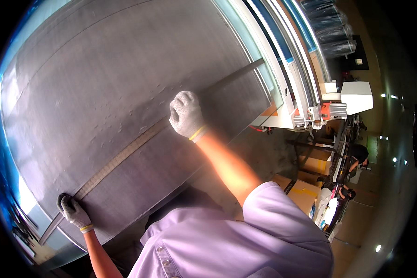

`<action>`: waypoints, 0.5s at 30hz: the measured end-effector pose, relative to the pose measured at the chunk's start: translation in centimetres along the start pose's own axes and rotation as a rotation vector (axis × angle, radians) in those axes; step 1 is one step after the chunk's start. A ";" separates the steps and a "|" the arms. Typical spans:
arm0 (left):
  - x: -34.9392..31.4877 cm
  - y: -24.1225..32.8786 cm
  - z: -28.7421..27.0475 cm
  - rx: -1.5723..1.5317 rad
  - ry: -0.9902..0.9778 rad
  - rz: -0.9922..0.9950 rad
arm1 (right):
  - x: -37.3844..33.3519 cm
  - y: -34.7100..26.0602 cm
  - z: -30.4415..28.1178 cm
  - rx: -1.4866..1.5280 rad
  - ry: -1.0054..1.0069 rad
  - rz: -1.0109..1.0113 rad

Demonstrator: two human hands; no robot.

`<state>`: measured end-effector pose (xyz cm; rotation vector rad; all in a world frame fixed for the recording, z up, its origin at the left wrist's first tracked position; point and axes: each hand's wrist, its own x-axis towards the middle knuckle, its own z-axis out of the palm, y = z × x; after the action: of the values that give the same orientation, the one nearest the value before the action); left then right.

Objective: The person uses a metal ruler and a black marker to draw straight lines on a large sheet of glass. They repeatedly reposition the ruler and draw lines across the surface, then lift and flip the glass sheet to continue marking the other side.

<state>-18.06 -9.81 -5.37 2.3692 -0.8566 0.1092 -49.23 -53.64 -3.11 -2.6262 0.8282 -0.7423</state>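
A wide dark grey sheet lies in front of me, with small bumps over its middle. Across it, from the lower left to the upper right, runs a long flat metal ruler. My left hand, in a grey-white knit glove with a dark patch, is closed with its fingers bent over the ruler near its left end. Over the ruler's middle, my right hand, in a matching glove with a yellow cuff edge, is closed in a fist. Whatever it grips, if anything, is hidden by the fingers.
A white machine frame with metal rails borders the sheet on the right. Beyond the near edge, cardboard boxes stand on the floor. Two people are farther off at the right. Dark thin strips lie at the far left.
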 end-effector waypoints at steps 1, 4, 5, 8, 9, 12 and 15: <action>0.0 0.1 0.1 0.005 0.002 0.005 | 0.1 0.2 -0.2 0.011 -0.014 -0.005; 0.2 0.2 -0.1 0.009 0.002 0.022 | 0.0 0.2 -0.2 0.013 -0.029 0.002; 0.2 0.2 -0.1 0.001 0.003 0.028 | 0.0 0.2 -0.2 0.010 -0.029 0.001; 0.3 0.4 -0.1 0.005 0.015 0.036 | -0.3 0.1 -0.3 0.000 -0.024 0.005; 0.2 0.5 0.0 0.010 0.019 0.037 | -0.6 0.1 -0.3 -0.004 -0.017 0.013; 0.4 1.0 -0.2 0.057 -0.011 0.011 | -0.8 0.2 -0.3 -0.028 -0.007 0.016; 0.4 1.4 -0.2 0.044 -0.011 -0.016 | -0.8 0.3 -0.1 -0.026 0.002 0.016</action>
<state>-18.60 -10.81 -4.39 2.4188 -0.8486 0.1100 -50.05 -53.42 -3.45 -2.6394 0.8637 -0.7349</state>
